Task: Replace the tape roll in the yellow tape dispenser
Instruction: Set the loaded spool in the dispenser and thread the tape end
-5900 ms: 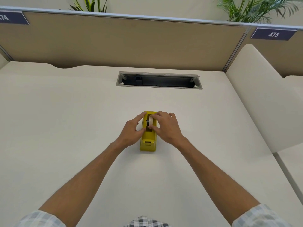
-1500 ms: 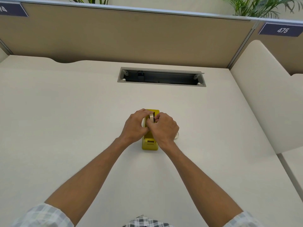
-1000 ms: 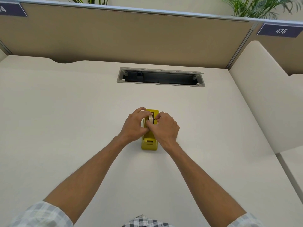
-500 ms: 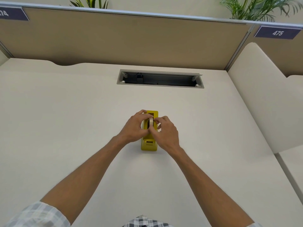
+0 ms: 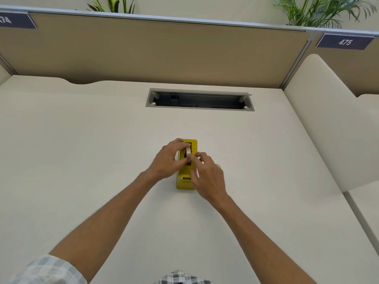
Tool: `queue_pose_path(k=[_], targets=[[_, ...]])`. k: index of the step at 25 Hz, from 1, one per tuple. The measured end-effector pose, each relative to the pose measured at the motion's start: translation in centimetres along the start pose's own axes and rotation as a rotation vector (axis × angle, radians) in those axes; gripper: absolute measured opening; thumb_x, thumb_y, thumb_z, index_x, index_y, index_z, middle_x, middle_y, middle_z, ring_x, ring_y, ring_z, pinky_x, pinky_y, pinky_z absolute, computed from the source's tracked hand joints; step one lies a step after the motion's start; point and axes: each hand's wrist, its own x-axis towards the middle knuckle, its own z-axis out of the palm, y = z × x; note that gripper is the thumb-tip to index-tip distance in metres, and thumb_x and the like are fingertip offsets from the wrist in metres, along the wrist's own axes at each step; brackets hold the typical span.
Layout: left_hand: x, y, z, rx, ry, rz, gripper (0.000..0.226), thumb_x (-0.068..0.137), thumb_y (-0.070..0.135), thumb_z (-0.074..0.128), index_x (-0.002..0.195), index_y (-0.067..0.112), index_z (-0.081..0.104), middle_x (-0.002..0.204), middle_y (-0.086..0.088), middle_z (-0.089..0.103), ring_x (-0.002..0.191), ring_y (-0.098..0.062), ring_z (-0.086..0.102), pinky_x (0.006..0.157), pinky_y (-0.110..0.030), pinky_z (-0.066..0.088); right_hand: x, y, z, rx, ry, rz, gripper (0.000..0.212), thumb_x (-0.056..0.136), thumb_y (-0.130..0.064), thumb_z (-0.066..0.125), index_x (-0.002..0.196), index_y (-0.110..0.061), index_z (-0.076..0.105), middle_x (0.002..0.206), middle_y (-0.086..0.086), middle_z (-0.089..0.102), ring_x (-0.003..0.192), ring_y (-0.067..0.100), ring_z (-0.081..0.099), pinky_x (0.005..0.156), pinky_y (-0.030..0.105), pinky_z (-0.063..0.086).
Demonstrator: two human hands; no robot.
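Standing lengthwise on the pale cream desk surface [image 5: 82, 160], the small yellow plastic tape dispenser [image 5: 186, 182] sits near the middle of the view, its cutter end toward the person and its far end pointing at the grey rectangular cable slot [image 5: 200, 99] set into the desk further back. A narrow off-white tape roll [image 5: 187, 152] stands on edge in the dispenser's open dark well, and the left hand [image 5: 167, 160] is curled around it from the left side, thumb and forefinger pinched on the roll's rim. The right hand [image 5: 207, 175] hovers just beside the dispenser on its right, fingers bent and loosely drawn together above the body, fingertips near the roll; whether they touch the roll or the yellow housing cannot be told from this angle. Both forearms are bare, with checked shirt sleeves [image 5: 47, 269] rolled up at the lower edge of the view. Behind the desk rises a tan fabric partition panel [image 5: 164, 52] with a dark number plate reading 475 [image 5: 345, 42] at the right, and green leafy plants [image 5: 320, 11] show above its top rail
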Motion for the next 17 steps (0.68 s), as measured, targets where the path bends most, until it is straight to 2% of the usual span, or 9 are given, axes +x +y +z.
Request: queue_pose_path(k=[5, 9, 11, 14, 17], targets=[[0.1, -0.1, 0.0, -0.031, 0.018, 0.011, 0.049, 0.082, 0.027, 0.073, 0.128, 0.02, 0.058, 0.13, 0.002, 0.061, 0.122, -0.013, 0.054, 0.101, -0.031, 0.045, 0.8, 0.0, -0.1, -0.007, -0.043, 0.04, 0.038, 0.085, -0.014, 0.056, 0.123, -0.022, 0.058, 0.109, 0.003, 0.061, 0.082, 0.022, 0.062, 0.048, 0.034, 0.052], [0.2, 0.0, 0.1, -0.057, 0.014, 0.012, 0.054, 0.079, 0.02, 0.075, 0.13, 0.02, 0.056, 0.124, 0.005, 0.064, 0.112, -0.01, 0.058, 0.092, -0.011, 0.042, 1.4, -0.2, -0.3, -0.009, -0.033, 0.048, 0.031, 0.089, -0.02, 0.057, 0.12, -0.021, 0.06, 0.107, 0.002, 0.062, 0.081, 0.022, 0.062, 0.048, 0.03, 0.049], [0.2, 0.1, 0.2, -0.042, 0.016, 0.021, 0.056, 0.079, 0.017, 0.075, 0.131, 0.019, 0.055, 0.124, 0.005, 0.065, 0.111, -0.01, 0.058, 0.089, -0.006, 0.039, 1.8, -0.2, -0.4, -0.006, -0.026, 0.055, 0.027, 0.092, -0.024, 0.057, 0.119, -0.02, 0.062, 0.105, 0.002, 0.063, 0.082, 0.021, 0.063, 0.048, 0.029, 0.047], [0.1, 0.2, 0.1, -0.037, 0.02, 0.028, 0.057, 0.079, 0.017, 0.075, 0.132, 0.018, 0.055, 0.125, 0.003, 0.064, 0.113, -0.011, 0.059, 0.093, -0.015, 0.044, 2.5, -0.2, -0.7, -0.01, -0.037, 0.063, 0.024, 0.097, -0.028, 0.053, 0.117, -0.022, 0.064, 0.105, 0.001, 0.063, 0.085, 0.019, 0.062, 0.052, 0.03, 0.048], [0.1, 0.5, 0.1, -0.033, 0.021, 0.034, 0.056, 0.08, 0.018, 0.075, 0.132, 0.018, 0.055, 0.124, 0.002, 0.065, 0.111, -0.012, 0.06, 0.095, -0.024, 0.047, 3.3, 0.1, -1.1, -0.012, -0.049, 0.041, 0.017, 0.096, -0.025, 0.056, 0.103, -0.019, 0.07, 0.099, 0.001, 0.065, 0.082, 0.022, 0.061, 0.053, 0.032, 0.048]])
